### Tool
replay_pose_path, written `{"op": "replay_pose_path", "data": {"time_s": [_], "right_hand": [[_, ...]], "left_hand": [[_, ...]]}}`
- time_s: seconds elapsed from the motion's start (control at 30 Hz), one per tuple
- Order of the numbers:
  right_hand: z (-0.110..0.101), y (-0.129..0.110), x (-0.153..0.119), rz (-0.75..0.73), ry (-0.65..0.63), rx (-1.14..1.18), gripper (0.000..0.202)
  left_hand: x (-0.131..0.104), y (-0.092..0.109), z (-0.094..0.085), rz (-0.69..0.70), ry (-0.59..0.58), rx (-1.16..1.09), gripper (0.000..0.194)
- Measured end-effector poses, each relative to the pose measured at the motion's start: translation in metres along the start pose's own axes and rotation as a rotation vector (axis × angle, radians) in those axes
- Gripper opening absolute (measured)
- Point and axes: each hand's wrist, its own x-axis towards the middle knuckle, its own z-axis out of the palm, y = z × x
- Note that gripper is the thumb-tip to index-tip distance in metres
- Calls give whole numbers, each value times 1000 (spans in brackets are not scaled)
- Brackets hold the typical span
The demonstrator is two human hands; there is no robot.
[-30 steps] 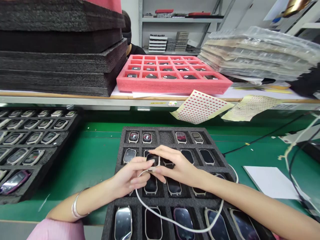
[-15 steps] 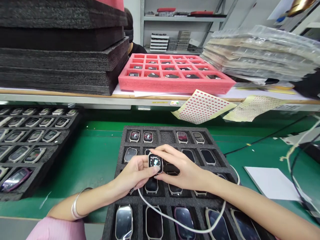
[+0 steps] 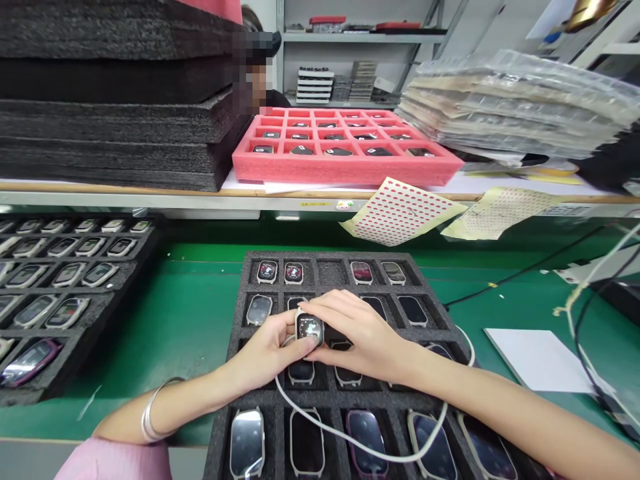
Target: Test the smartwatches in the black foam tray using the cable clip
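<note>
A smartwatch without a strap (image 3: 309, 325), its screen lit, is held above the black foam tray (image 3: 235, 373). My left hand (image 3: 280, 343) grips it from the left, thumb across the lower part of the screen. From the right, my right hand (image 3: 357, 330) holds the watch's side edges between thumb and fingers. A white cable (image 3: 370, 459) runs from beneath my left hand, loops over the tray and passes behind my right forearm. Around my hands, other watch bodies (image 3: 247, 443) lie in the tray's compartments; two at the top left have lit screens. My hands cover several compartments.
At the left lies another black tray (image 3: 125, 283) full of watches. The shelf above carries stacked black foam (image 3: 110, 120), a pink foam tray (image 3: 345, 170) and clear plastic trays (image 3: 510, 100). Sticker sheets (image 3: 403, 212) hang from its edge. A white pad (image 3: 543, 360) lies right. Someone sits behind the shelf.
The watch's screen picture has changed, and my left thumb rests on its lower part. Both hands keep nearly the same place. Behind the shelf, the person's head has come further into view.
</note>
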Motion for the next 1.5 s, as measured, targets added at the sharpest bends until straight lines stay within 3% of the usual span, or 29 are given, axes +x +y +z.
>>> {"op": "replay_pose_path", "data": {"time_s": [0.23,0.43,0.6,0.77,0.87,1.03,1.23,1.5], "right_hand": [[2,0,-1,-32,2,-68,55],[1,-3,1,45,-30,-13,39],[-7,0,4,92,-30,374,41],[-10,5,7,47,-21,802,32],[-5,4,8,-47,1,900,32],[-3,4,8,-62,102,807,37],[-17,8,9,-17,-68,587,35],[-11,3,4,-67,-48,271,59]], "left_hand": [[0,1,1,-26,-14,-18,21],[1,-2,1,-66,-9,-25,25],[-1,10,3,-87,-34,-38,25],[-7,15,1,-116,-223,-106,28],[-10,12,-2,-106,-301,-119,31],[-10,11,-3,-151,-283,-174,30],[-6,13,6,4,-123,-68,20],[-4,6,4,5,-21,4,19]]}}
